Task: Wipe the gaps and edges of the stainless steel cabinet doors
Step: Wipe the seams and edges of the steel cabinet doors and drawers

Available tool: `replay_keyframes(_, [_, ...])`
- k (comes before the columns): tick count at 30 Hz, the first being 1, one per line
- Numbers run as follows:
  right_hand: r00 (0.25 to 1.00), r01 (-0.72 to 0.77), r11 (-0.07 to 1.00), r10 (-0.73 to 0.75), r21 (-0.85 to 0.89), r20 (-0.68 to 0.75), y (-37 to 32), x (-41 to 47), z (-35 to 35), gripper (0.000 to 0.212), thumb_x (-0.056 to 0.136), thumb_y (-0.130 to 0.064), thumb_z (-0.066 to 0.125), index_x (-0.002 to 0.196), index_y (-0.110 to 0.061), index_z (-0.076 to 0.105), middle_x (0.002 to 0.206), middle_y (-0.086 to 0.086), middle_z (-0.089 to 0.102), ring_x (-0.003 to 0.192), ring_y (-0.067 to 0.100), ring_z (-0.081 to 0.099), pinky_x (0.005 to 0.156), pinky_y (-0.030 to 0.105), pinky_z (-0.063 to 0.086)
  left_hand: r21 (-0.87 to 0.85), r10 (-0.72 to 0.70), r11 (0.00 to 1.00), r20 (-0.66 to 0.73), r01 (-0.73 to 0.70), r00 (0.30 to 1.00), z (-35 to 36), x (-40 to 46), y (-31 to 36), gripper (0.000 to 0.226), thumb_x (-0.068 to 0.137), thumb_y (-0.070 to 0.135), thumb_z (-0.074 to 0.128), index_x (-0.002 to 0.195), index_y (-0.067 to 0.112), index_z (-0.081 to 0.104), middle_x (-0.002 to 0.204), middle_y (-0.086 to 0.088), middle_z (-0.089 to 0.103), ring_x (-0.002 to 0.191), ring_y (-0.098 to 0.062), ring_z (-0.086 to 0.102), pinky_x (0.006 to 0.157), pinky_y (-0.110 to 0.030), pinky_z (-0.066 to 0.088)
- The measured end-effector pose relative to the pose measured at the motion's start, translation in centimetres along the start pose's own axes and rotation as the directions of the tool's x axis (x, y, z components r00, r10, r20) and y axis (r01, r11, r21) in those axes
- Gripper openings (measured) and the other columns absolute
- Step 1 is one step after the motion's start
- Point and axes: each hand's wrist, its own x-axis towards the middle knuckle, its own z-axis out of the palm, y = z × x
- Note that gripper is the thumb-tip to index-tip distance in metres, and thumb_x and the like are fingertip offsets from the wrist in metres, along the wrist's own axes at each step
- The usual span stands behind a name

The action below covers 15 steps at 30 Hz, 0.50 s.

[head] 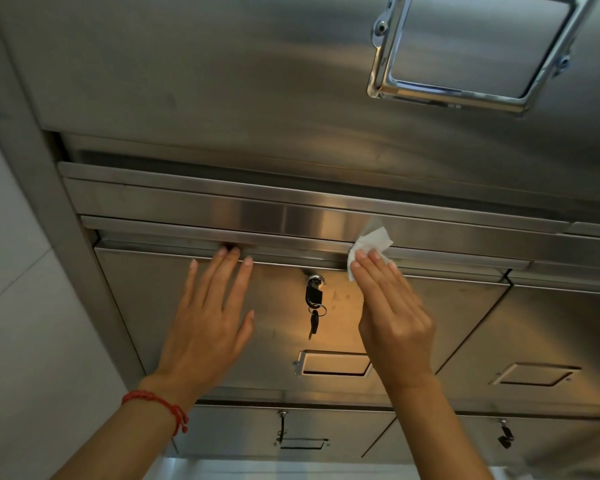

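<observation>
Brushed steel cabinet front filling the view, seen from below at a steep angle; pale wall (pixel 11 258) at far left. Near the top right, large chrome handle (pixel 471 50) on a big upper door (pixel 222 71). Below it, horizontal steel ledges (pixel 257 206), then a row of smaller doors with recessed pulls.

Left hand (pixel 208 320) flat against the small door (pixel 146 306), fingers (pixel 227 259) spread and straight, tips reaching the gap under the ledge, gripping nothing. Likely bracing the door so it stays put under wiping pressure. Red bracelet (pixel 160 407) at that wrist.

Right hand (pixel 392 313) flat too, fingers together, pinning a white wipe (pixel 369 242) against the door's top edge. Wipe bunched ahead of and under the fingertips, most of it poking up past them onto the ledge face, one corner hanging at the index-finger side. Flat press probably meant to push the wipe into the seam; hard to say whether it actually enters the gap.

Between the hands, keys (pixel 314 303) dangling from a lock, clear of both. More keys (pixel 504 436) lower right.
</observation>
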Motion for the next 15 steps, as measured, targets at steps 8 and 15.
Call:
replay_keyframes(8, [0.998, -0.054, 0.998, 0.053, -0.022, -0.039, 0.2, -0.2, 0.0, 0.022, 0.09, -0.001, 0.054, 0.105, 0.003, 0.069, 0.112, 0.018, 0.065, 0.108, 0.029, 0.061, 0.093, 0.045, 0.047, -0.006, 0.01, 1.0, -0.006, -0.01, 1.0, 0.5, -0.7, -0.1, 0.061, 0.086, 0.028, 0.039, 0.138, -0.001, 0.028, 0.141, -0.029, 0.037, 0.134, -0.037, 0.027, 0.105, -0.059, 0.03])
replay_keyframes(15, [0.997, -0.07, 0.997, 0.069, -0.045, -0.019, 1.7, -0.8, -0.5, 0.023, 0.087, 0.002, 0.057, 0.107, 0.003, 0.068, 0.114, 0.019, 0.064, 0.109, 0.03, 0.06, 0.094, 0.047, 0.047, 0.029, 0.027, 0.999, -0.028, -0.026, 0.999, 0.9, -1.3, -0.2, 0.063, 0.086, 0.029, 0.04, 0.141, 0.0, 0.026, 0.146, -0.027, 0.028, 0.137, -0.037, 0.024, 0.106, -0.058, 0.027])
